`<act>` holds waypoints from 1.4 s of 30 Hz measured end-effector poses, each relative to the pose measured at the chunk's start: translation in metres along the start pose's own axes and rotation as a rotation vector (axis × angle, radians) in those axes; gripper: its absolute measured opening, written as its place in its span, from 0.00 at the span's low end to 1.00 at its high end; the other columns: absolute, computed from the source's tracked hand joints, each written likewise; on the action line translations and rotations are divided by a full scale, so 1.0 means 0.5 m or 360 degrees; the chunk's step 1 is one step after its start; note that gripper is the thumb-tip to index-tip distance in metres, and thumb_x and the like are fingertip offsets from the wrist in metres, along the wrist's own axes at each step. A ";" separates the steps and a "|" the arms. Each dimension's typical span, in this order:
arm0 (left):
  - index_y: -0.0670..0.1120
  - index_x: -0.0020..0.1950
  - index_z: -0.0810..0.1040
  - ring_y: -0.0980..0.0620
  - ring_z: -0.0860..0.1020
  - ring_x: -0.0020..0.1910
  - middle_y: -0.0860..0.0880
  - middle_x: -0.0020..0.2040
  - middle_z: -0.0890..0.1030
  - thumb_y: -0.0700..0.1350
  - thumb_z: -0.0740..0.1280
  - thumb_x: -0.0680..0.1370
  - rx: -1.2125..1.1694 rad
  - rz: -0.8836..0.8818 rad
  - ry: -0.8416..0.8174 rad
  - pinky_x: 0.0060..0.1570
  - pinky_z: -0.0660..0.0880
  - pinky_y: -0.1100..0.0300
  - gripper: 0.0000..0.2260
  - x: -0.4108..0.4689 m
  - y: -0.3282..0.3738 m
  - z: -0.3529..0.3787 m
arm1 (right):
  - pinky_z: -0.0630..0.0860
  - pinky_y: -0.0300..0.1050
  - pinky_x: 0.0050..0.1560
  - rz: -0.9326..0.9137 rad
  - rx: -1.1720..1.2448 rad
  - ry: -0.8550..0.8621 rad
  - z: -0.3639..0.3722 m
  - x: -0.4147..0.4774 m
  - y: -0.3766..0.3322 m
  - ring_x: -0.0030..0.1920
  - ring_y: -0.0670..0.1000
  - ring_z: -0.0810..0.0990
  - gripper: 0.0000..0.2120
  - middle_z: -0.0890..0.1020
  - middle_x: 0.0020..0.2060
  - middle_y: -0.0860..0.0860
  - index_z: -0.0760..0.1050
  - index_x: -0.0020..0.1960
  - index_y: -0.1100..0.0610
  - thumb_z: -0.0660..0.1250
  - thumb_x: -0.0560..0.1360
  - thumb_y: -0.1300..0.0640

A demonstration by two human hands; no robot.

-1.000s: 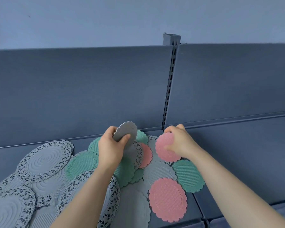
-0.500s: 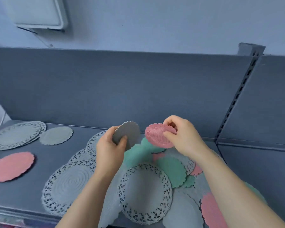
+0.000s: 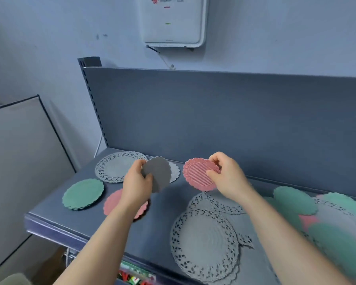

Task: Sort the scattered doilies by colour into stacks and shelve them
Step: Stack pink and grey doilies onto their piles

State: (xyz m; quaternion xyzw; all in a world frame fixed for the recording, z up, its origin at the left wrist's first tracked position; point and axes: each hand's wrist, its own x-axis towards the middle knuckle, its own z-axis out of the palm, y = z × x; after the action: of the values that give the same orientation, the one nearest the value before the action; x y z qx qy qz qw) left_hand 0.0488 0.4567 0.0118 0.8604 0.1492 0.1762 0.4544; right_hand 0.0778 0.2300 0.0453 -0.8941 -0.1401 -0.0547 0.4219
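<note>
While a person's left hand [image 3: 137, 186] pinches a grey doily [image 3: 157, 175] above the blue shelf [image 3: 169, 204], the right hand [image 3: 227, 177] grips a pink doily [image 3: 197, 174], also held clear of the shelf; a green stack [image 3: 83, 193] and pink stack [image 3: 111, 202] lie on its left end.

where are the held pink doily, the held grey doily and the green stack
held pink doily [image 3: 196, 175], head view, on its ribbed centre
held grey doily [image 3: 160, 174], head view, on its plain middle
green stack [image 3: 83, 193], head view, middle of the top doily
</note>
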 end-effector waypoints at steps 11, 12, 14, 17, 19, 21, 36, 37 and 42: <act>0.46 0.59 0.78 0.48 0.77 0.50 0.48 0.54 0.81 0.41 0.71 0.72 0.0421 0.0255 -0.0405 0.48 0.71 0.60 0.16 0.173 -0.071 0.046 | 0.70 0.38 0.36 0.0345 -0.0084 0.0194 0.092 0.043 -0.019 0.46 0.51 0.76 0.08 0.79 0.46 0.48 0.71 0.48 0.53 0.64 0.74 0.65; 0.47 0.61 0.77 0.46 0.76 0.54 0.48 0.57 0.80 0.43 0.71 0.73 0.0472 0.0290 -0.0416 0.52 0.71 0.58 0.17 0.178 -0.074 0.049 | 0.69 0.37 0.36 0.0359 -0.0086 0.0200 0.094 0.045 -0.018 0.45 0.50 0.76 0.08 0.79 0.46 0.48 0.71 0.48 0.54 0.64 0.74 0.65; 0.47 0.64 0.75 0.44 0.74 0.59 0.46 0.60 0.77 0.46 0.71 0.73 0.0560 0.0361 -0.0393 0.57 0.70 0.55 0.20 0.187 -0.078 0.051 | 0.69 0.36 0.37 0.0379 -0.0067 0.0195 0.099 0.050 -0.017 0.45 0.50 0.76 0.08 0.79 0.45 0.48 0.72 0.49 0.54 0.64 0.74 0.65; 0.47 0.65 0.75 0.47 0.75 0.54 0.47 0.58 0.78 0.49 0.67 0.76 0.0485 0.0375 -0.0401 0.54 0.71 0.56 0.18 0.174 -0.070 0.026 | 0.72 0.42 0.40 0.0408 0.0015 0.0122 0.109 0.057 -0.024 0.46 0.53 0.78 0.07 0.80 0.46 0.50 0.73 0.49 0.56 0.65 0.73 0.65; 0.47 0.60 0.78 0.53 0.77 0.48 0.50 0.53 0.81 0.50 0.63 0.79 0.0283 0.0339 -0.0475 0.48 0.71 0.62 0.13 0.142 -0.063 -0.007 | 0.74 0.46 0.44 0.0409 0.0079 0.0053 0.120 0.060 -0.035 0.47 0.53 0.80 0.07 0.82 0.46 0.50 0.74 0.49 0.55 0.66 0.72 0.64; 0.48 0.56 0.79 0.58 0.79 0.45 0.53 0.48 0.83 0.50 0.63 0.79 0.0104 0.0297 -0.0555 0.42 0.70 0.70 0.11 0.104 -0.059 -0.044 | 0.77 0.50 0.48 0.0411 0.0166 -0.0036 0.140 0.061 -0.051 0.47 0.53 0.81 0.08 0.83 0.45 0.50 0.74 0.48 0.54 0.68 0.72 0.63; 0.54 0.40 0.79 0.56 0.75 0.33 0.57 0.33 0.76 0.52 0.73 0.71 0.0533 0.0248 -0.0235 0.34 0.69 0.61 0.05 0.023 -0.173 -0.189 | 0.73 0.42 0.48 0.0057 -0.0399 -0.0390 0.327 0.004 -0.130 0.45 0.47 0.76 0.19 0.79 0.48 0.48 0.75 0.60 0.53 0.69 0.72 0.46; 0.53 0.43 0.80 0.55 0.74 0.36 0.57 0.36 0.75 0.52 0.73 0.71 0.0581 0.0291 -0.0233 0.36 0.68 0.61 0.05 0.022 -0.175 -0.189 | 0.74 0.45 0.51 0.0056 -0.0489 -0.0407 0.328 0.000 -0.133 0.49 0.50 0.77 0.20 0.77 0.51 0.50 0.74 0.61 0.53 0.67 0.73 0.45; 0.48 0.57 0.80 0.48 0.77 0.48 0.50 0.50 0.77 0.49 0.72 0.72 0.0733 0.0426 -0.0203 0.43 0.70 0.59 0.14 0.028 -0.175 -0.180 | 0.73 0.49 0.57 0.0025 -0.0673 -0.0341 0.311 -0.023 -0.146 0.59 0.53 0.73 0.21 0.73 0.59 0.50 0.72 0.63 0.55 0.63 0.76 0.44</act>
State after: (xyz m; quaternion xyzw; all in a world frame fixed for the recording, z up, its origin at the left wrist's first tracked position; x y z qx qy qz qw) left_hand 0.0131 0.5757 -0.0114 0.9624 0.0415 0.1417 0.2279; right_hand 0.0421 0.3917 -0.0025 -0.9643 -0.1626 0.0155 0.2083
